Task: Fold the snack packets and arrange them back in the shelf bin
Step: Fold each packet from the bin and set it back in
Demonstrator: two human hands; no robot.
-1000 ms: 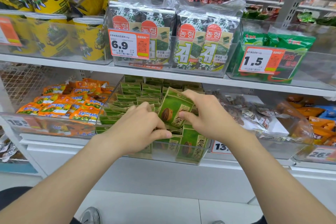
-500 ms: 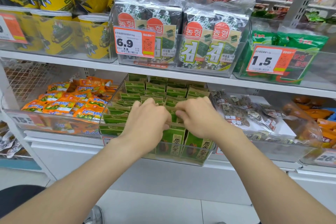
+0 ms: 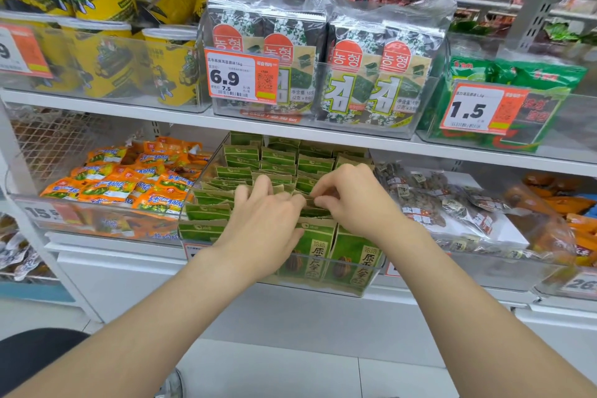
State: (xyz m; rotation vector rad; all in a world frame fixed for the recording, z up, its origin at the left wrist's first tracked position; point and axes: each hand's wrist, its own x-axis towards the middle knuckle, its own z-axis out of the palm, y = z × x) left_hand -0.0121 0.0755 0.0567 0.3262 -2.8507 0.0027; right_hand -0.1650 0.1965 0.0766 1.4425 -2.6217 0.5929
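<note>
1. Orange packets (image 3: 129, 184) lie heaped in the neighbouring bin, well apart from the hands.
2. The left hand (image 3: 268, 223) lies knuckles-up over the clear shelf bin (image 3: 323, 289), fingers bent down among the rows of green packets (image 3: 277, 157). I cannot tell whether it grips one.
3. Between the hands, one sunken packet (image 3: 307, 203) shows only its top edge in the bin's middle row.
4. The right hand (image 3: 352, 203), nearly touching the left, pinches that edge with curled fingers.
5. Brown packets (image 3: 452, 203) lie just beside the bin.

Left hand (image 3: 268, 220), right hand (image 3: 355, 203): two hands. Two seaweed multipacks (image 3: 381, 74). Green packets (image 3: 277, 157) uncountable.
</note>
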